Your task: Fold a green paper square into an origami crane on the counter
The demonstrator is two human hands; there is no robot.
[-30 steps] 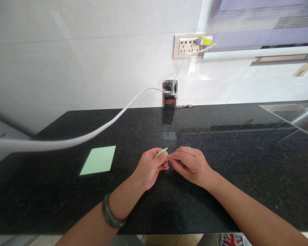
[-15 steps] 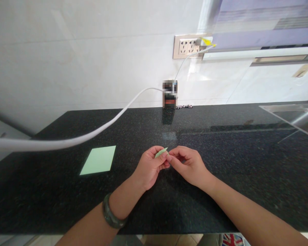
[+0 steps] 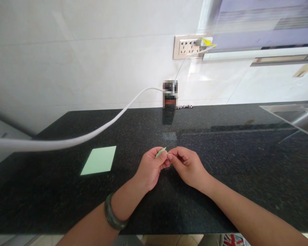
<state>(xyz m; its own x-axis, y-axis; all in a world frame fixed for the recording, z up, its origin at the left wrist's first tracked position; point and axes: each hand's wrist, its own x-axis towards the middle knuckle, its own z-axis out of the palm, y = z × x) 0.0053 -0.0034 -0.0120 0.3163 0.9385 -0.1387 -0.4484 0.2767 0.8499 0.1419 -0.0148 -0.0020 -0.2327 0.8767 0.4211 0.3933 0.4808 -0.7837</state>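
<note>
A small piece of green paper (image 3: pixel 160 152) is pinched between the thumb and fingers of my left hand (image 3: pixel 151 167), its pointed tip sticking up. My right hand (image 3: pixel 187 164) meets the left at the fingertips, its thumb and index finger pressed together beside the paper. Whatever lies between the right fingertips is too small to make out. To the left, a flat light-green sheet (image 3: pixel 99 160) lies on the dark speckled counter (image 3: pixel 143 212). A dark bangle (image 3: pixel 113 212) circles my left wrist.
A white cable (image 3: pixel 92 135) crosses from the left edge to a pixelated object (image 3: pixel 170 94) against the wall. Beside that lies a small beaded chain (image 3: pixel 185 107). A wall socket (image 3: pixel 186 46) is above, and a sink (image 3: pixel 303 118) is at the right.
The green paper's tip has shifted slightly left and down, and a little less of it shows. Both hands stay nearly in place, fingertips still together.
</note>
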